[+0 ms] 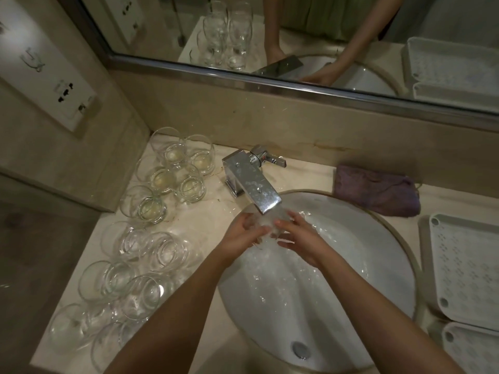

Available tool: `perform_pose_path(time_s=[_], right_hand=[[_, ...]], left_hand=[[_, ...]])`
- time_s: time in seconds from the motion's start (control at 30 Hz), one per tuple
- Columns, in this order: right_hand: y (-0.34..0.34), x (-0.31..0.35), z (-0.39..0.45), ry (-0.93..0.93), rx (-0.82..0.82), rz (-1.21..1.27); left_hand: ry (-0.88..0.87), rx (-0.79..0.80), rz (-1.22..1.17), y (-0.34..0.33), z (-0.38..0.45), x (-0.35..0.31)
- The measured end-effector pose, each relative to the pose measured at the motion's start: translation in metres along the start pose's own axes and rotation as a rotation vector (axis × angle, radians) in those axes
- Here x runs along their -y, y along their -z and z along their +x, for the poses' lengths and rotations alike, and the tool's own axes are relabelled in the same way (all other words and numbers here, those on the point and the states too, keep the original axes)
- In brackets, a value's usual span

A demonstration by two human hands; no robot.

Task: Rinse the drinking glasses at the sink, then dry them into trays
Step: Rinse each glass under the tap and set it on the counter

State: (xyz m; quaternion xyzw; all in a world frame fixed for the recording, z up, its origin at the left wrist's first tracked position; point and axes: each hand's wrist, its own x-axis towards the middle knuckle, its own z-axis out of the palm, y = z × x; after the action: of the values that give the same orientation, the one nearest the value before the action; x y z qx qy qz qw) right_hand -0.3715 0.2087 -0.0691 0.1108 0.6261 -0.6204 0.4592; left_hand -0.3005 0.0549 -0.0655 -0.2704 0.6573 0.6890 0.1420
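A white sink [351,306] sits in the pale bench [205,211]. Over the basin both hands hold one drinking glass [270,228] under the running faucet [253,184]: left hand [243,236] and right hand [297,238] fingers curl around it. More glasses [151,228] crowd the bench at left, white trays [464,268] at right, a purple cloth [375,193] farther back.

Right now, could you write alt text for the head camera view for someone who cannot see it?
Two hands, left hand and right hand, hold a clear glass under the running faucet over a white sink. Many glasses stand left; a purple cloth and white trays lie right.
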Motion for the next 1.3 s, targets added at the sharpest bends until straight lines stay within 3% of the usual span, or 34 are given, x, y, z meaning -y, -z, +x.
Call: perform_pose_path(time_s=[0.13,0.47,0.7,0.83,0.93,1.07,1.23,1.3], right_hand=[[-0.001,0.017,0.001,0.051,0.150,0.010],[-0.021,0.010,-0.002,-0.017,-0.112,-0.163],[-0.011,0.005,-0.008,0.064,0.091,-0.163],[-0.011,0.008,-0.011,0.107,-0.005,-0.216],[-0.011,0.012,-0.008,0.100,-0.094,-0.263],[-0.012,0.013,-0.008,0.016,-0.075,-0.312],[-0.006,0.004,-0.008,0.088,0.072,-0.194],[-0.003,0.002,-0.008,0.102,0.087,-0.168]], left_hand=[[0.150,0.024,-0.118,0.001,0.002,0.000],[0.099,0.032,-0.221,0.005,-0.004,0.012],[0.228,-0.073,-0.182,-0.003,0.001,0.000],[0.266,0.022,-0.337,-0.003,0.001,0.004],[0.168,0.131,-0.428,-0.001,0.000,0.015],[0.161,0.095,-0.518,-0.002,0.003,0.014],[0.257,-0.040,-0.328,-0.006,0.005,0.002],[0.254,0.001,-0.321,-0.004,0.002,0.003]])
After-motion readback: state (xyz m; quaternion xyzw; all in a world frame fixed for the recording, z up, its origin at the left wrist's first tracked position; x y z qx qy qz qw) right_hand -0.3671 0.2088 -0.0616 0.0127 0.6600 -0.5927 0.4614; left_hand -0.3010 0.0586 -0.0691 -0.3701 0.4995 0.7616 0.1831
